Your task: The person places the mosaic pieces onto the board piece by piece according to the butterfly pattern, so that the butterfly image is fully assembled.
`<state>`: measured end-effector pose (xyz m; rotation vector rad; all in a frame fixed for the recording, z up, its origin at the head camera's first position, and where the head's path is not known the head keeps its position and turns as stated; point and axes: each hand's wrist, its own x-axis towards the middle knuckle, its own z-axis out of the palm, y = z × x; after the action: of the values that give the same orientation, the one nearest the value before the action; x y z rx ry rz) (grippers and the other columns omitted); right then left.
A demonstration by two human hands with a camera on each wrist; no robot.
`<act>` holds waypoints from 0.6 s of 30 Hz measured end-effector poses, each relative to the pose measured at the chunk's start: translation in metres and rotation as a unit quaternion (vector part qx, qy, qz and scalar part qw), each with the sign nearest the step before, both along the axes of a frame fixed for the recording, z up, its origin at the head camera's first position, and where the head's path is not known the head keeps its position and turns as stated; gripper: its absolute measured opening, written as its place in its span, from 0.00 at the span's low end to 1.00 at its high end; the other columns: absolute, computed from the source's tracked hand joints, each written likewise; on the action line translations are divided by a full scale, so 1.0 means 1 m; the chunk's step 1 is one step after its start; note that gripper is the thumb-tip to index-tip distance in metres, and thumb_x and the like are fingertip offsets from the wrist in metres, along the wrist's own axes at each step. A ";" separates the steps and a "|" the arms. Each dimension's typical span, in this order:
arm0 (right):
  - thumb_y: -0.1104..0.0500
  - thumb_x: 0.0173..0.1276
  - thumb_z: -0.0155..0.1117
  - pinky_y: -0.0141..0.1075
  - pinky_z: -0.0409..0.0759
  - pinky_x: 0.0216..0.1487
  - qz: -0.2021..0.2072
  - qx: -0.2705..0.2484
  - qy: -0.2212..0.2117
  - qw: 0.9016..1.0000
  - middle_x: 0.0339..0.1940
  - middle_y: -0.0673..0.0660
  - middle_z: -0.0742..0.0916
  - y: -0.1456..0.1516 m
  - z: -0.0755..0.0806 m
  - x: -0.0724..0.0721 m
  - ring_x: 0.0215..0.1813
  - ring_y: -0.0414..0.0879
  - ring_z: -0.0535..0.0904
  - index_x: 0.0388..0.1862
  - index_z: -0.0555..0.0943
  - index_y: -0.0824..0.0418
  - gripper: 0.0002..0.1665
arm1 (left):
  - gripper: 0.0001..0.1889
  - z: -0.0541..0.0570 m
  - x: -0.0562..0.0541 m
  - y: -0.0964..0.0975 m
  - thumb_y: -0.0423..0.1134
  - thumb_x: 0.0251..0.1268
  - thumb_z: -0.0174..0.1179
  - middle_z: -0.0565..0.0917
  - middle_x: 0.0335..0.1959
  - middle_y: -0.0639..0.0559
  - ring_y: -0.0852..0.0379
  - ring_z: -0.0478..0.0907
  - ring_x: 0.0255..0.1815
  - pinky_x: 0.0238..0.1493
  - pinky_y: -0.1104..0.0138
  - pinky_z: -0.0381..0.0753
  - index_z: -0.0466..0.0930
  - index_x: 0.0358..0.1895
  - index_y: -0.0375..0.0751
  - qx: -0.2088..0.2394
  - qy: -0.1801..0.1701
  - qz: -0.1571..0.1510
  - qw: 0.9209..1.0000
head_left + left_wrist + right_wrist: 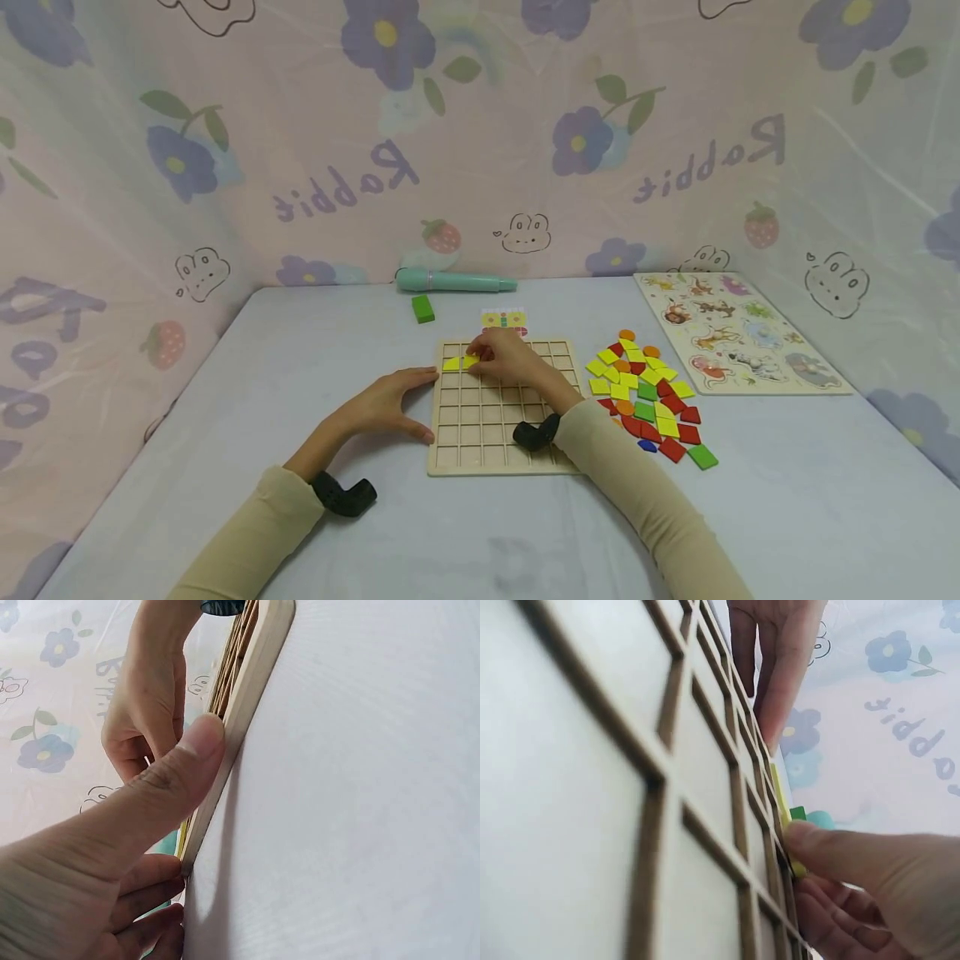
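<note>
Sleeve (645,500), gridded board (471,417), mirrored "Rabbit" backdrop (480,158)

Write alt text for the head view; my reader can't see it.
A right hand holds a yellow piece at the upper left of a wooden grid while the left hand touches its left edge. Loose coloured pieces and an animal board lie to the right; a green block and teal object lie beyond.

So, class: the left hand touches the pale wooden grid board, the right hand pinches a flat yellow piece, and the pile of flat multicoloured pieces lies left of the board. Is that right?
No: the pile of flat multicoloured pieces lies right of the pale wooden grid board, as the head view shows. The rest is right.
</note>
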<state>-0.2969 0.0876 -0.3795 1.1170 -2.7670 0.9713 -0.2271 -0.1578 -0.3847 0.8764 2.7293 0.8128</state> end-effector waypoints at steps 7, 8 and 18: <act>0.62 0.59 0.68 0.32 0.80 0.40 0.011 -0.011 -0.025 1.000 0.39 0.57 0.86 0.005 -0.001 -0.002 0.37 0.44 0.81 0.45 0.83 0.66 0.15 | 0.52 0.001 0.001 0.000 0.58 0.37 0.74 0.63 0.70 0.44 0.43 0.56 0.71 0.68 0.49 0.57 0.62 0.68 0.37 0.000 -0.001 -0.001 1.000; 0.62 0.59 0.68 0.32 0.79 0.39 0.016 -0.015 -0.022 1.000 0.38 0.57 0.86 0.005 -0.002 -0.003 0.37 0.44 0.80 0.44 0.83 0.65 0.14 | 0.52 0.001 0.001 0.000 0.57 0.37 0.74 0.63 0.70 0.44 0.43 0.56 0.71 0.68 0.49 0.57 0.62 0.68 0.37 0.001 -0.002 0.000 1.000; 0.61 0.60 0.68 0.33 0.78 0.41 0.028 -0.035 -0.001 0.999 0.38 0.56 0.86 0.005 -0.008 -0.004 0.34 0.41 0.78 0.44 0.84 0.64 0.13 | 0.52 0.002 0.002 0.001 0.58 0.38 0.74 0.63 0.70 0.44 0.44 0.56 0.71 0.68 0.49 0.57 0.62 0.69 0.38 -0.005 -0.001 0.001 1.000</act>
<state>-0.3008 0.0925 -0.3870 1.1899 -2.6950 1.0657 -0.2256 -0.1572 -0.3828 0.8702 2.7297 0.7999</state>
